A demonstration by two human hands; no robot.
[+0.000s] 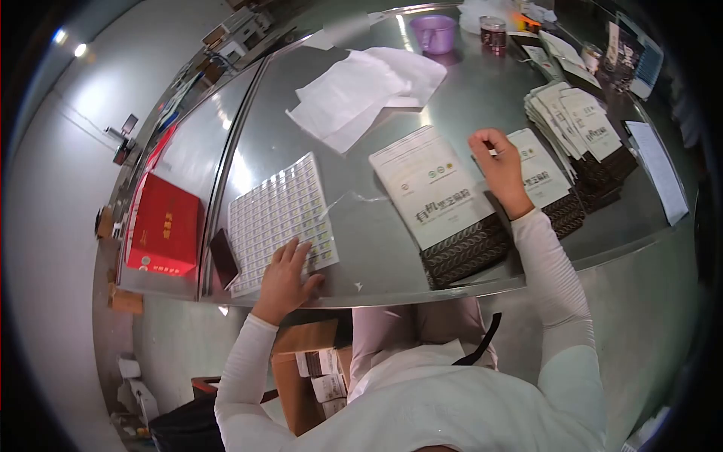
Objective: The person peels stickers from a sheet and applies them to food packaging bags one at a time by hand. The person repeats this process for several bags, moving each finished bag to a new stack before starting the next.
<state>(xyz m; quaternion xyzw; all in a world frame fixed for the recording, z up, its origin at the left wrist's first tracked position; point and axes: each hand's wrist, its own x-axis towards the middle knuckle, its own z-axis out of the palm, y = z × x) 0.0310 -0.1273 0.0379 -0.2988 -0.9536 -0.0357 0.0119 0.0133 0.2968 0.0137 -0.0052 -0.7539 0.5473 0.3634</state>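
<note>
Clock face set on centre of view.

Noted left hand (283, 289) at 8 o'clock: fingers parted and unclenched, laid over lower right part of sticker sheet (275, 203) at 9, gripping nothing visible. Noted right hand (506, 175) between 2 and 3: thumb and forefinger curled toward each other, raised by gap between near pouches (433, 188) at 2 and farther pouches (544, 167). Cannot tell whether holding anything small at fingertips.

Judged step in hand: working between sheet and pouches, steadying sheet with left. To lift one sticker cleanly, would call for fine pinch at its edge, with backing held flat; to place one, for square alignment and light pressing.

Farther out: logged dark slab (224, 258) against sheet's left edge, red box (164, 230) at 9, white wrapping (354, 90) at 12, purple cup (434, 36) at 1, fanned pouches (593, 124) at 2, all on steel table (354, 252).
</note>
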